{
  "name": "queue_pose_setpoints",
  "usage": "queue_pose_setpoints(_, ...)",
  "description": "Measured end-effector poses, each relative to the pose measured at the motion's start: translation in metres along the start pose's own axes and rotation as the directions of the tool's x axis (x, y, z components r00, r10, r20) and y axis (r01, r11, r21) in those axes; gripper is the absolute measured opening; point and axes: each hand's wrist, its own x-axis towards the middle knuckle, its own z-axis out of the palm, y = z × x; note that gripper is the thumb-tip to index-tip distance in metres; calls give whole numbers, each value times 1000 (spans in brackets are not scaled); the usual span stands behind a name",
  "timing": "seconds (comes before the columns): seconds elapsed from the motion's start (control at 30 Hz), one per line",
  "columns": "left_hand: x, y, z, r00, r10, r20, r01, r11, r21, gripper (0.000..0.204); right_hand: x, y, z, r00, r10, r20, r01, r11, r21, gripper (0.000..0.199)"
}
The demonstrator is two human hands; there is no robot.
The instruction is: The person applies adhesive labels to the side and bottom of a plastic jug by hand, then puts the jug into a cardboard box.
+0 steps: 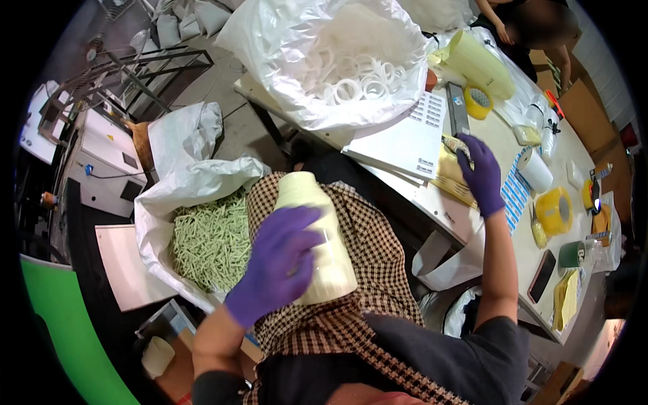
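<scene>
Left hand [273, 264], left of frame center, blurs over 1 cream container [332, 270]; can't tell grip. Right hand [482, 173], right of center, curls at yellow packet [452, 177]; hold unclear.

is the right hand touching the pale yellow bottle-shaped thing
Apart. The head view shows it: the right hand is over at the table, well right of the bottle-shaped thing, with checked cloth visible between.

A glossy cream bottle [332, 250] lies on the lap [380, 260].

Head-worn wide fisheye view, upright, looking down, fairly near
</scene>
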Motion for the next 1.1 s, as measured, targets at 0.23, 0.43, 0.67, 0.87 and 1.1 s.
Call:
queue_pose_setpoints(0.23,144,-32,155,898,266,351,-338,928,160,29,15,55,56,957,69,281,-3,973,-229,19)
queue_pose_setpoints(0.43,160,-58,205,883,129,452,-272,924,268,39,-2,32,23,967,233,100,-233,972,-14,36)
queue_pose_setpoints(0.67,156,-64,206,876,104,470,-241,940,242,48,-53,-27,7,914,253,318,-315,936,158,62)
queue_pose_setpoints(0.87,160,-55,199,830,91,551,-232,954,191,45,-58,-25,9,934,275,229,-328,913,242,50)
queue_pose_setpoints(1.1,155,-50,197,837,85,540,-246,941,233,42,-49,-23,9,902,385,195,-418,893,169,33)
